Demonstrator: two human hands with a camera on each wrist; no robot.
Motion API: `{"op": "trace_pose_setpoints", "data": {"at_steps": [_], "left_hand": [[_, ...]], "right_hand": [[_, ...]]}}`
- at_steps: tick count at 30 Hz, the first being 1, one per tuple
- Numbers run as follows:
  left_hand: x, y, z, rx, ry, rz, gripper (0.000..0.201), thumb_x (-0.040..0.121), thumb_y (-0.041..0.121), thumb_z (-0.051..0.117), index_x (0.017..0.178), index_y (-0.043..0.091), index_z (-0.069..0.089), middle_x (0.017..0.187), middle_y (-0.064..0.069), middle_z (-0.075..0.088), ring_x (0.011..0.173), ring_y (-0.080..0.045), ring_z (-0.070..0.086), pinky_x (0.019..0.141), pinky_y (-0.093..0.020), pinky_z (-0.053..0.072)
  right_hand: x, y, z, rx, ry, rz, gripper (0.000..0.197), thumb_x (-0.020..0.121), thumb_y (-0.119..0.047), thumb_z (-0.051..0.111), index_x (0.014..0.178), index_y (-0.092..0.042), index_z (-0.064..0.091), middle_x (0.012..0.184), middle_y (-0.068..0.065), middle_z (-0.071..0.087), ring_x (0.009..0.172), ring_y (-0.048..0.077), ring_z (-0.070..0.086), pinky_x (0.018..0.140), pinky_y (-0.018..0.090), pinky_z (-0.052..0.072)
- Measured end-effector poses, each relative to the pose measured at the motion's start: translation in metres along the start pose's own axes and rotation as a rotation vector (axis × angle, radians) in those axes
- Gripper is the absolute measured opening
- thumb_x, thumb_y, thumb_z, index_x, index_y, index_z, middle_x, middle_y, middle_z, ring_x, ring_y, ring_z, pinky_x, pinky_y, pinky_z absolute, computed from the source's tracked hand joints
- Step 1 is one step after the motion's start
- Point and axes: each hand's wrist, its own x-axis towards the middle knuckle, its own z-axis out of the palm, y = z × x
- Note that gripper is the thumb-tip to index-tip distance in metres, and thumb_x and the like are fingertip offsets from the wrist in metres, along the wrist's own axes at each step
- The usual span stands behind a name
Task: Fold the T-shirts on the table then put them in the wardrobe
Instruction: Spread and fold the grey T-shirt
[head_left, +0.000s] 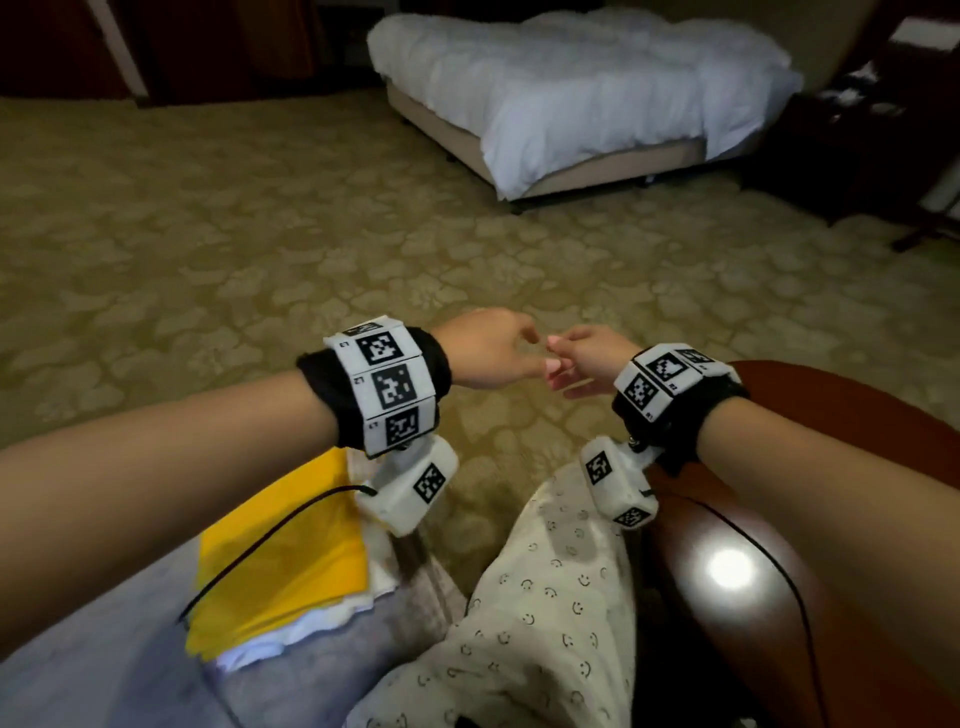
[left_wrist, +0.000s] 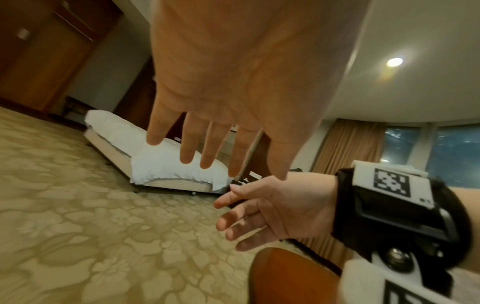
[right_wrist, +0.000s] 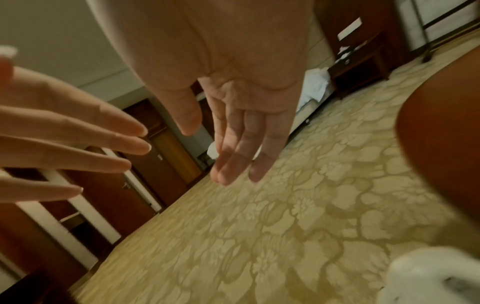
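T-shirts first: there's a flat yellow one (head_left: 283, 551) on top of a small stack at the lower left of the head view, with white fabric edges (head_left: 291, 631) poking out underneath. The stack sits on a greyish cloth surface (head_left: 104, 670). It's below and behind the left hand (head_left: 488, 348), well apart from it, partly under the left forearm. A thin black cable (head_left: 270, 540) runs across the yellow cloth.

Both hands are up in the middle of the frame over the carpet, holding nothing. The left hand has its fingers straight and a bit spread, easy to see in the left wrist view (left_wrist: 207, 115). The right hand (head_left: 587, 358) is relaxed and loosely open too, fingers slightly bent (left_wrist: 275, 207). Their fingertips look very close, maybe touching, can't tell for sure.

Each wrist has a black band with white blocky marker tiles on it.

Lower middle there's cream fabric with tiny smiley faces (head_left: 540, 613), soft and rumpled. To the right of it is a glossy reddish-brown rounded wooden surface (head_left: 727, 577) with a light glare on it. The carpet (head_left: 208, 249) is beige-gold with a petal pattern. A bed with a puffy white duvet (head_left: 582, 88) is at the upper right.
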Motion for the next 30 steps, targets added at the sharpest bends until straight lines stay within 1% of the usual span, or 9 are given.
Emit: {"op": "trace_pose_setpoints", "data": {"at_steps": [5,9,13,18,21,23,25,27,30], "left_hand": [[0.041,0.089,0.011,0.038,-0.026,0.199,0.053,0.092,0.051,0.049,0.133,0.016,0.050,0.137,-0.007,0.051,0.124,-0.023,0.047,0.092,-0.029,0.038],[0.070,0.175,0.036,-0.013,-0.075,0.373,0.049,0.091,0.052,0.051,0.128,0.019,0.054,0.132,-0.003,0.055,0.120,-0.021,0.050,0.091,-0.029,0.041],[0.081,0.267,0.074,-0.231,-0.208,0.501,0.043,0.090,0.049,0.056,0.119,0.018,0.060,0.120,-0.001,0.061,0.105,-0.018,0.058,0.077,-0.025,0.044],[0.064,0.374,0.137,-0.371,-0.413,0.653,0.034,0.088,0.042,0.062,0.108,0.014,0.066,0.102,-0.003,0.066,0.090,-0.016,0.060,0.070,-0.024,0.043],[0.043,0.425,0.171,-0.419,-0.544,0.734,0.032,0.090,0.037,0.061,0.107,0.011,0.066,0.108,-0.005,0.066,0.098,-0.016,0.058,0.077,-0.025,0.041],[0.028,0.451,0.191,-0.410,-0.644,0.778,0.031,0.092,0.035,0.059,0.110,0.010,0.064,0.113,-0.005,0.063,0.104,-0.016,0.056,0.082,-0.024,0.039],[0.015,0.469,0.212,-0.411,-0.724,0.794,0.030,0.092,0.033,0.059,0.110,0.008,0.063,0.116,-0.007,0.062,0.110,-0.019,0.056,0.087,-0.027,0.042],[0.005,0.482,0.230,-0.405,-0.747,0.806,0.032,0.092,0.032,0.059,0.112,0.007,0.063,0.116,-0.007,0.062,0.110,-0.021,0.057,0.094,-0.032,0.044],[-0.003,0.495,0.249,-0.388,-0.778,0.828,0.030,0.093,0.031,0.058,0.109,0.006,0.064,0.111,-0.009,0.063,0.104,-0.022,0.058,0.090,-0.033,0.044]], "right_hand": [[-0.034,0.038,-0.095,0.119,0.234,0.046,0.009,0.100,-0.020,0.046,0.104,-0.013,0.049,0.064,0.003,0.057,0.038,0.006,0.056,0.057,0.028,0.047],[-0.085,0.095,-0.174,0.216,0.430,0.092,0.010,0.098,-0.016,0.048,0.102,-0.009,0.054,0.051,0.000,0.062,0.041,0.009,0.057,0.051,0.025,0.049],[-0.159,0.160,-0.238,0.324,0.680,0.191,0.010,0.098,-0.013,0.048,0.101,-0.006,0.054,0.064,0.008,0.059,0.036,0.009,0.053,0.044,0.018,0.045],[-0.271,0.245,-0.284,0.461,1.030,0.354,0.021,0.098,-0.011,0.047,0.077,-0.013,0.049,0.059,0.007,0.056,0.030,0.005,0.048,0.052,0.025,0.039],[-0.339,0.296,-0.290,0.483,1.153,0.489,0.030,0.098,-0.004,0.043,0.069,-0.011,0.043,0.033,-0.002,0.049,0.023,0.005,0.044,0.041,0.021,0.036],[-0.379,0.331,-0.288,0.480,1.199,0.569,0.034,0.098,0.002,0.039,0.065,-0.007,0.041,0.030,-0.002,0.047,0.026,0.006,0.046,0.031,0.017,0.036],[-0.410,0.366,-0.283,0.392,1.217,0.715,0.029,0.096,-0.004,0.049,0.067,-0.008,0.046,0.051,0.006,0.057,0.048,0.014,0.055,0.046,0.018,0.047],[-0.432,0.396,-0.274,0.290,1.198,0.872,0.014,0.090,-0.017,0.061,0.080,-0.009,0.055,0.082,0.017,0.061,0.074,0.027,0.058,0.075,0.035,0.052],[-0.452,0.425,-0.257,0.082,0.980,1.037,0.043,0.088,-0.027,0.065,0.123,-0.005,0.054,0.124,0.015,0.057,0.115,0.030,0.055,0.099,0.038,0.043]]}}
